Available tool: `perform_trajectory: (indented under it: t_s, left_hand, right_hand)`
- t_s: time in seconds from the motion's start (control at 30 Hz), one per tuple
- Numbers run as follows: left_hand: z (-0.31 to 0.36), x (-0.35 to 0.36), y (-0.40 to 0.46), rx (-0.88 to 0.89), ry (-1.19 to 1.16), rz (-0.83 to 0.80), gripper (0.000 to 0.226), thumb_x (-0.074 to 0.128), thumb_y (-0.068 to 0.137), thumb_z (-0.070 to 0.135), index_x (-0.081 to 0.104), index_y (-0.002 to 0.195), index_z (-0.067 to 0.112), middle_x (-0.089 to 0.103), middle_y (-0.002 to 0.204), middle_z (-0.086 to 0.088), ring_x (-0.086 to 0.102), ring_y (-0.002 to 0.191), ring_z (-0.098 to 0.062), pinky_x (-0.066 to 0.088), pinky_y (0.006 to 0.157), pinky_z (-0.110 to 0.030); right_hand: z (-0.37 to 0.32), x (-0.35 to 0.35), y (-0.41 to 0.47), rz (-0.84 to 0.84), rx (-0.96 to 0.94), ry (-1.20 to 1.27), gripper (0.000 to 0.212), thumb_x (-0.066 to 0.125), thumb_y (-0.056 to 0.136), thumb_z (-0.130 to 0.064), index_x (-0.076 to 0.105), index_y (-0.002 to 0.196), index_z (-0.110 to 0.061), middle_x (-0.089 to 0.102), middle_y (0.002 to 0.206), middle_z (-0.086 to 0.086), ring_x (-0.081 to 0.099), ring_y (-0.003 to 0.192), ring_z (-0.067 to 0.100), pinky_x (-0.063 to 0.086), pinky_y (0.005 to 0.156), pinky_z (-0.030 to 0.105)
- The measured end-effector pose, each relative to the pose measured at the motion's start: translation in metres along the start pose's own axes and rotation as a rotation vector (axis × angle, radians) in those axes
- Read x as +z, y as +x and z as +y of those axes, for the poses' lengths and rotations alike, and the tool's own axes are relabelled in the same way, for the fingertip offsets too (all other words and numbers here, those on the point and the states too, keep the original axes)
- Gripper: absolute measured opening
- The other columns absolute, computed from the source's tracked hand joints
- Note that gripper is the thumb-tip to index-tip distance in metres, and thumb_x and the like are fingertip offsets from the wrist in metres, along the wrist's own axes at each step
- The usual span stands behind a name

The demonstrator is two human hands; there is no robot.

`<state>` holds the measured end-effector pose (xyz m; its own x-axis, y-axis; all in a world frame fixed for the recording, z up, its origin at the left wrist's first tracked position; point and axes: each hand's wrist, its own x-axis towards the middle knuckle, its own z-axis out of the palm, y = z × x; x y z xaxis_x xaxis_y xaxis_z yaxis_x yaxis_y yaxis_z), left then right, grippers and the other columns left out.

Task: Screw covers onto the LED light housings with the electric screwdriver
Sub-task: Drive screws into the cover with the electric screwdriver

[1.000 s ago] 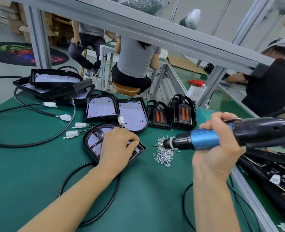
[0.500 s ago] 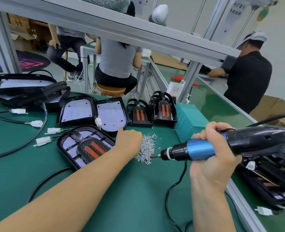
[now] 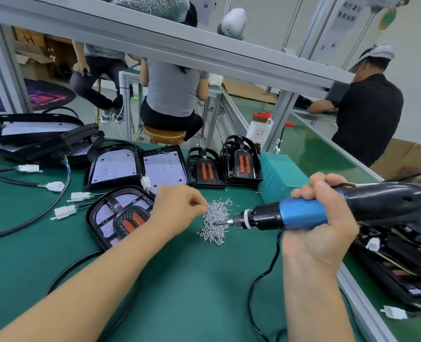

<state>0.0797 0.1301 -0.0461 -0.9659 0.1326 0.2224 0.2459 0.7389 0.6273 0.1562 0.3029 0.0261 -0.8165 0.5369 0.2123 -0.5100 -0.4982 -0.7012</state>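
Note:
A black LED light housing (image 3: pixel 110 213) with a black cover with orange bars (image 3: pixel 130 220) laid in it lies on the green table mat, left of centre. A pile of small silver screws (image 3: pixel 215 218) lies just right of it. My left hand (image 3: pixel 177 209) reaches over the housing's right edge, fingertips at the pile's left side, fingers curled as if pinching; what they hold is hidden. My right hand (image 3: pixel 323 218) grips the blue and black electric screwdriver (image 3: pixel 303 213) held level, its bit tip in the screw pile.
Two open housings (image 3: pixel 115 166) (image 3: pixel 166 169) with LED boards and stacked spare covers (image 3: pixel 241 164) stand behind. A teal box (image 3: pixel 278 178) is at the right, more housings (image 3: pixel 39 137) far left and at the right edge (image 3: pixel 402 262). Cables with white connectors (image 3: pixel 63 211) cross the mat. People work behind.
My left hand left the housing's cover and moved right to the screw pile. The screwdriver's bit came down into the pile. My view swung right.

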Motion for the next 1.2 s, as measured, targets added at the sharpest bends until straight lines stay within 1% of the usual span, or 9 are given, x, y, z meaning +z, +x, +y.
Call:
perform_trajectory:
  t_s: [0.07,0.13,0.23,0.33,0.43,0.57,0.73,0.9,1.2]
  left_hand:
    - [-0.01,-0.016,-0.016,-0.036,-0.344,0.026,0.015,0.074,0.079,0.017,0.072,0.068,0.027,0.069,0.067,0.017,0.058,0.065,0.007,0.042,0.077,-0.012]
    - [-0.02,-0.028,-0.034,-0.063,-0.547,0.062,0.018,0.074,0.078,0.011,0.073,0.067,0.025,0.072,0.069,0.012,0.058,0.062,0.005,0.043,0.066,-0.006]
    - [-0.03,-0.037,-0.055,-0.149,-0.738,0.091,0.015,0.074,0.078,0.009,0.075,0.067,0.021,0.073,0.073,0.007,0.058,0.064,0.002,0.043,0.063,-0.006]
    - [-0.035,-0.044,-0.07,-0.217,-0.941,0.066,0.004,0.073,0.072,0.019,0.077,0.072,0.017,0.072,0.073,0.003,0.059,0.064,-0.004,0.045,0.061,-0.009]
    - [-0.037,-0.05,-0.081,-0.239,-1.13,0.077,0.012,0.069,0.068,0.021,0.077,0.073,0.014,0.07,0.07,-0.002,0.059,0.064,-0.007,0.046,0.059,-0.009]
    - [-0.036,-0.058,-0.09,-0.205,-1.172,0.099,0.015,0.07,0.062,0.028,0.078,0.073,0.02,0.07,0.07,0.0,0.058,0.067,-0.008,0.047,0.062,-0.015]
    - [-0.036,-0.061,-0.096,-0.18,-1.184,0.109,0.023,0.073,0.057,0.033,0.078,0.075,0.018,0.071,0.071,-0.003,0.058,0.069,-0.012,0.048,0.064,-0.018]
    - [-0.038,-0.062,-0.099,-0.171,-1.188,0.122,0.024,0.075,0.056,0.033,0.078,0.074,0.017,0.07,0.072,-0.005,0.059,0.069,-0.014,0.049,0.066,-0.019]
    - [-0.043,-0.062,-0.101,-0.171,-1.191,0.143,0.019,0.074,0.06,0.026,0.077,0.074,0.014,0.07,0.072,-0.008,0.06,0.067,-0.012,0.05,0.068,-0.018]
  right_hand:
    - [0.0,0.004,-0.004,-0.011,-0.032,0.153,0.014,0.055,0.073,-0.003,0.052,0.08,-0.014,0.058,0.081,0.001,0.049,0.054,0.008,0.045,0.062,0.02]
    - [-0.001,0.008,-0.005,-0.024,-0.008,0.234,0.013,0.054,0.071,-0.007,0.054,0.078,-0.017,0.064,0.081,-0.002,0.051,0.054,0.006,0.046,0.061,0.019]
    - [0.002,0.018,-0.006,-0.08,0.038,0.294,0.015,0.054,0.071,-0.007,0.062,0.071,-0.02,0.063,0.074,-0.003,0.053,0.054,0.006,0.047,0.059,0.019]
    - [0.007,0.034,-0.015,-0.126,0.059,0.312,0.015,0.053,0.071,-0.007,0.06,0.071,-0.019,0.06,0.072,-0.003,0.051,0.053,0.006,0.046,0.058,0.019]
    - [0.011,0.046,-0.021,-0.153,0.079,0.313,0.013,0.053,0.071,-0.006,0.056,0.074,-0.018,0.057,0.069,-0.004,0.05,0.052,0.006,0.046,0.057,0.018]
    - [0.014,0.055,-0.029,-0.201,0.096,0.329,0.014,0.052,0.071,-0.006,0.057,0.073,-0.019,0.057,0.069,-0.005,0.05,0.053,0.006,0.046,0.057,0.019]
    - [0.016,0.064,-0.035,-0.242,0.1,0.32,0.022,0.052,0.073,-0.006,0.063,0.065,-0.023,0.056,0.069,-0.006,0.049,0.053,0.005,0.045,0.057,0.018]
    - [0.017,0.069,-0.038,-0.253,0.104,0.315,0.018,0.052,0.072,-0.005,0.059,0.068,-0.022,0.055,0.068,-0.006,0.049,0.052,0.005,0.046,0.057,0.019]
    - [0.021,0.07,-0.041,-0.263,0.099,0.298,0.015,0.052,0.073,-0.005,0.055,0.075,-0.02,0.055,0.068,-0.007,0.049,0.053,0.005,0.045,0.058,0.018]
